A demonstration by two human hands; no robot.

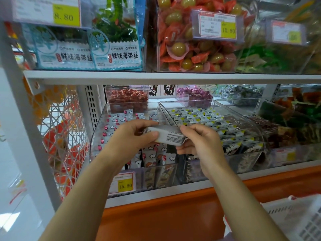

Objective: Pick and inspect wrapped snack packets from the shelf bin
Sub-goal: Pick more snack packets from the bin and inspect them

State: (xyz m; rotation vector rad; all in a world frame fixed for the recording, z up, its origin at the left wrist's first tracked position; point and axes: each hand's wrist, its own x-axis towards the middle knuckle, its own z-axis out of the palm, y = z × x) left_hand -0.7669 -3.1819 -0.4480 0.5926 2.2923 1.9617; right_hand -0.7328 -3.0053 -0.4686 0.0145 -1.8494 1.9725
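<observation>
Head view: snack packet (166, 135) pinched at both ends

Left grip (133, 134) and right grip (199, 141) curl tightly round opposite ends of the white snack packet, printed face up, held in front of the clear shelf bin (99, 133) of wrapped packets.

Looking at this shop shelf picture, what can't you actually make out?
Head view, all:
The packet: its print is too small and blurred to read.
The packet's ends: covered by the left hand and right hand gripping it.
The top right price tag: its number is washed out by blur.
The white basket: cut off by the lower right corner.
</observation>
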